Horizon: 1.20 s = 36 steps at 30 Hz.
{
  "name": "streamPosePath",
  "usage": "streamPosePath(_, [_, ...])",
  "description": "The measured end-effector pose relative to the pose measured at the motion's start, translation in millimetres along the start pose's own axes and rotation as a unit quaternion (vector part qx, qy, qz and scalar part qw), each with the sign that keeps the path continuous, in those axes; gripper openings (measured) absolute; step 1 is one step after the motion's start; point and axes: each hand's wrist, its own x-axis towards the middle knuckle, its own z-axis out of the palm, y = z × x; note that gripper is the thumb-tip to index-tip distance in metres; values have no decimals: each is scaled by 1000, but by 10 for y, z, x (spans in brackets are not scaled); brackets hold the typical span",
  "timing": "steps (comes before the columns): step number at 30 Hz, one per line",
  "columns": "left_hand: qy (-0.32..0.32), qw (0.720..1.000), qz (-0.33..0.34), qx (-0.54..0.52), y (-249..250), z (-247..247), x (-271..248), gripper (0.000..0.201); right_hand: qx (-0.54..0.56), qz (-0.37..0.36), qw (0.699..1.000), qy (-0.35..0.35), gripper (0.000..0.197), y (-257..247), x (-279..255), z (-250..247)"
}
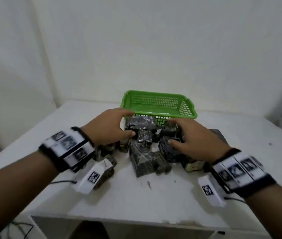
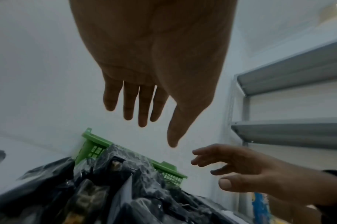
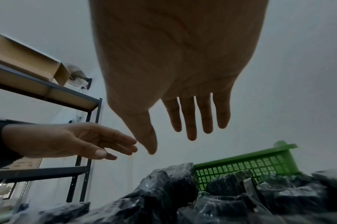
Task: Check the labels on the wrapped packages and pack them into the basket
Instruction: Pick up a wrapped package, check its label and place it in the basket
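surface: white table (image 1: 136, 200), top scuffed with dark marks | far side: green basket (image 1: 186, 114) stands on it | middle: heap of dark wrapped packages (image 1: 143, 161) in front of basket, farthest one against its near wall | right: one dark package (image 1: 218, 135) lies beside the heap

Packages (image 1: 145, 150) heap mid-bench (image 1: 154, 200); the basket (image 1: 159, 104) sits just behind at twelve o'clock, touching them.
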Motion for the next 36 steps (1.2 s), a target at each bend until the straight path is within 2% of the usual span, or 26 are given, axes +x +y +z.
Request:
streamPosePath(4, [-100,992,-53,54,14,129,399,89,47,11,997,-65,74,-22,438,101])
streamPosePath(8, [-108,989,-76,65,-66,336,640,79,73,34,990,-113,65,-63,724,237])
streamPosePath(10, [-87,991,-79,62,-119,415,698,79,78,45,988,-123,61,-67,818,327])
streamPosePath(13, [-66,993,-81,51,-193,483,773,87,112,49,987,-104,71,-7,935,481])
streamPosePath(18, [-94,990,-97,47,-205,505,825,72,172,52,980,-84,75,102,1042,557])
streamPosePath(20, [-73,994,-86,12,-218,464,825,63,196,53,977,-72,76,134,1057,557])
streamPosePath(23, [-39,989,-94,-109,-236,292,796,57,261,61,963,-19,73,190,1028,494])
streamPosePath(25, [-19,970,-94,-221,-235,191,746,59,329,70,942,13,67,183,954,387])
streamPosePath(27, [4,938,-95,-334,-201,127,669,59,414,70,907,23,62,142,871,304])
streamPosePath(30, [10,884,-84,-459,-95,122,544,55,564,75,821,46,71,72,788,269])
streamPosePath(31, [10,866,-77,-494,-49,135,497,54,596,73,798,58,66,42,753,258])
streamPosePath(32, [12,849,-70,-524,0,153,448,52,608,65,788,71,57,8,713,239])
streamPosePath(34, [30,822,-68,-564,73,194,363,45,604,56,789,91,40,-47,633,199])
streamPosePath(36, [48,803,-71,-590,114,218,306,41,609,57,786,94,36,-62,577,174])
